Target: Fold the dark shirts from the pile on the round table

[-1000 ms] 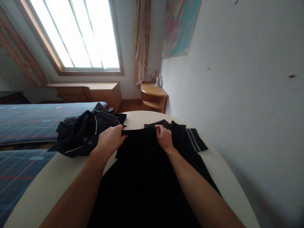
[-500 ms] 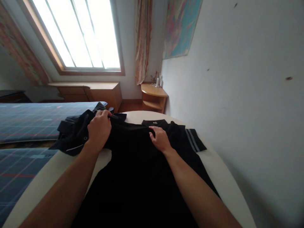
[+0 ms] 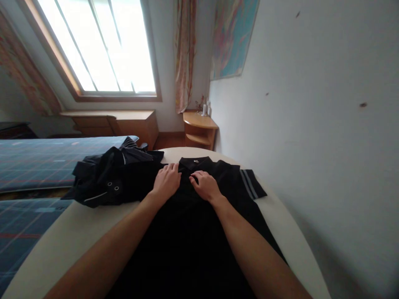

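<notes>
From far, I watched the black shirt (image 3: 190,232) lying lengthwise on the table (image 3: 62,232), its collar (image 3: 204,161) toward the far edge, just beyond both hands. The left hand (image 3: 167,182) rested loosely open, the right hand (image 3: 205,185) half-curled; neither visibly gripped cloth.

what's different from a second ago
The left hand has let go of the edge of the black shirt and moved right, near the collar. The right hand has loosened its pinch, shifting slightly left. More of the collar shows. The clothes pile and striped cuff stayed put.
</notes>
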A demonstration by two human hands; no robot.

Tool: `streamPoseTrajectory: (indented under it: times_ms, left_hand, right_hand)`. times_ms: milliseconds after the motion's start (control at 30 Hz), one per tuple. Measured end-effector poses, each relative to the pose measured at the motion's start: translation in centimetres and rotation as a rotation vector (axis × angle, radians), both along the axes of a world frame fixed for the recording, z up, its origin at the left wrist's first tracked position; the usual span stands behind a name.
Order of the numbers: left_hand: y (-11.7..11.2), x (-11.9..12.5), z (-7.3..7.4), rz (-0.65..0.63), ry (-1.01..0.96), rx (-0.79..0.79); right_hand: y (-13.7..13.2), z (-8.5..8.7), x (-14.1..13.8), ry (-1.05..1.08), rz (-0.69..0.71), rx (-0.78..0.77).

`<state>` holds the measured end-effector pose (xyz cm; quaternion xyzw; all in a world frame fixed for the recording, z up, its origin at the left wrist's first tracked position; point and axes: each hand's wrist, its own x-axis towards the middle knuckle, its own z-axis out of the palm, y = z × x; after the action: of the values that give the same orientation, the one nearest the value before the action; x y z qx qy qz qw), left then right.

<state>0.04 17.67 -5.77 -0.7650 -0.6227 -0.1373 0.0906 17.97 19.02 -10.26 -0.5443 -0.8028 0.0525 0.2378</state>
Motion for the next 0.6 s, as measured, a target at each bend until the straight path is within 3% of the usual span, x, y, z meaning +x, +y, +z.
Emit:
streamPoseTrajectory:
  times_ms: [133, 233, 400, 600]
  left_hand:
    - [1.5, 1.5, -3.9, -0.014, -0.050, -0.162]
    - [2.6, 1.1, -5.4, 0.019, -0.034, -0.201]
    - [3.7, 0.4, -5.4, 0.033, -0.006, -0.220]
    - [1.9, 2.2, -5.6, -0.021, -0.030, -0.130]
  right_hand:
    - [-0.1, 0.3, 0.2, -0.020, -0.146, 0.062]
    - [0.0, 0.4, 0.4, -0.012, -0.164, 0.066]
    - [0.3, 0.0, 0.3, 0.053, -0.137, 0.004]
    - [0.8, -0.7, 0.3, 0.043, -0.058, -0.144]
